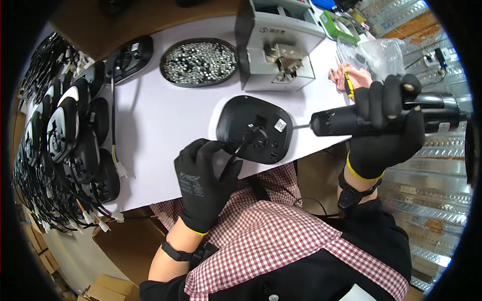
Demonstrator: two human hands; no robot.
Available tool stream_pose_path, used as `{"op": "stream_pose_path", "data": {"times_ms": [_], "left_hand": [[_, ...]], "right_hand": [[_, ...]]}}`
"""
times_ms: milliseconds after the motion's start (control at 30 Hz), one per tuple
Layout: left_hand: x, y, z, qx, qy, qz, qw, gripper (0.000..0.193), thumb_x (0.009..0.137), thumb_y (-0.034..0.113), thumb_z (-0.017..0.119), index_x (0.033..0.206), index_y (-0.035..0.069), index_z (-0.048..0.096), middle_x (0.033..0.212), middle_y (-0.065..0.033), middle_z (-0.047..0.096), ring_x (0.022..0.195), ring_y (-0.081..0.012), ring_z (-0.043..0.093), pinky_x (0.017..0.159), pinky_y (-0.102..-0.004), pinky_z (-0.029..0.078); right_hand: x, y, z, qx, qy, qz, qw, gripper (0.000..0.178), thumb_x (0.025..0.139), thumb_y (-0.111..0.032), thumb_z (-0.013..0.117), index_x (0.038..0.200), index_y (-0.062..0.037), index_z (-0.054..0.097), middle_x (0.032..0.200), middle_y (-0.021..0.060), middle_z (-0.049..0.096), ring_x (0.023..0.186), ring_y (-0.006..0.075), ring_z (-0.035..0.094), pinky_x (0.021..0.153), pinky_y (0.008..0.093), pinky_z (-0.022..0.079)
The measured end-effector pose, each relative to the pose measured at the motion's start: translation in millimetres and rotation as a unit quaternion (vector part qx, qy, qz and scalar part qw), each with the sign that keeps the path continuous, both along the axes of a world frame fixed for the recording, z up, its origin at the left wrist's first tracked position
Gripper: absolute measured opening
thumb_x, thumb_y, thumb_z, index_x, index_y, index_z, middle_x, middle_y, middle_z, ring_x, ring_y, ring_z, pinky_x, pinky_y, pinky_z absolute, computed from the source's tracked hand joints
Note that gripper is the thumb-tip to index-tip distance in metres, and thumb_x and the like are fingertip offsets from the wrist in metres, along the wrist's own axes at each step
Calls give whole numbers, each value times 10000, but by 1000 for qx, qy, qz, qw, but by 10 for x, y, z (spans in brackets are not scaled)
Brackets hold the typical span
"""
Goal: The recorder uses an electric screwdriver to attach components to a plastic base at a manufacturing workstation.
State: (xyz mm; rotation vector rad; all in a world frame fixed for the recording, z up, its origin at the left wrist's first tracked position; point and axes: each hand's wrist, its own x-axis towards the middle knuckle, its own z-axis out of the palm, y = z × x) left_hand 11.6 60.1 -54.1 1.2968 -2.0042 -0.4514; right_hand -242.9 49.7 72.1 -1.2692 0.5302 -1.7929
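Observation:
A black rounded plastic housing (236,115) with a white label lies on the white table in front of me. From its middle a black cable (243,149) runs down toward my left hand (201,180). That hand wears a black glove; its curled fingers and thumb close round the cable beside the housing's lower left edge. My right hand (386,118), gloved too, grips a black electric screwdriver (339,120) held sideways. The thin bit (302,126) points left and ends at the housing's right edge; whether it touches, I cannot tell.
An oval tray (163,70) of small metal screws stands behind, beside a grey metal machine (278,40). Many similar housings (85,150) with cables are stacked at left. A yellow-black tool (348,84) lies against what looks like another person's hand (359,76). Clear plastic bags (384,55) sit beyond.

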Motion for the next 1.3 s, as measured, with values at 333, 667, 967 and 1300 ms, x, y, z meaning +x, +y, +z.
{"op": "stream_pose_path", "data": {"times_ms": [333,667,967,1300], "left_hand": [[-215,-589,546,15,-40,-265,963,946,462,307,868,1299,100,478,1321,-158,479,1257,-390,407,1056,-495,319],[-545,-799,266,-110,-110,-320,935,477,681,306,702,1102,106,600,1080,-139,583,983,-335,551,794,-454,457],[-286,-707,618,-12,-226,-335,915,872,459,317,829,1232,89,497,1043,-128,585,962,-337,560,764,-448,473],[1483,644,922,299,280,-141,902,1250,569,243,867,1499,45,56,1432,-158,337,1301,-267,379,1086,-377,308]], "right_hand": [[33,139,-268,36,15,-22,999,238,888,-198,572,1051,-57,472,648,19,449,466,99,395,467,269,336],[19,222,-404,84,-58,-8,995,318,840,-206,659,1055,-69,470,647,18,465,528,114,411,507,264,361],[-531,276,-482,8,-128,36,991,366,852,-138,622,1166,-35,463,721,12,414,624,100,394,614,247,360],[-334,-17,-166,-64,-127,72,987,197,917,-78,475,1092,9,446,759,22,370,637,106,357,663,261,342]]}}
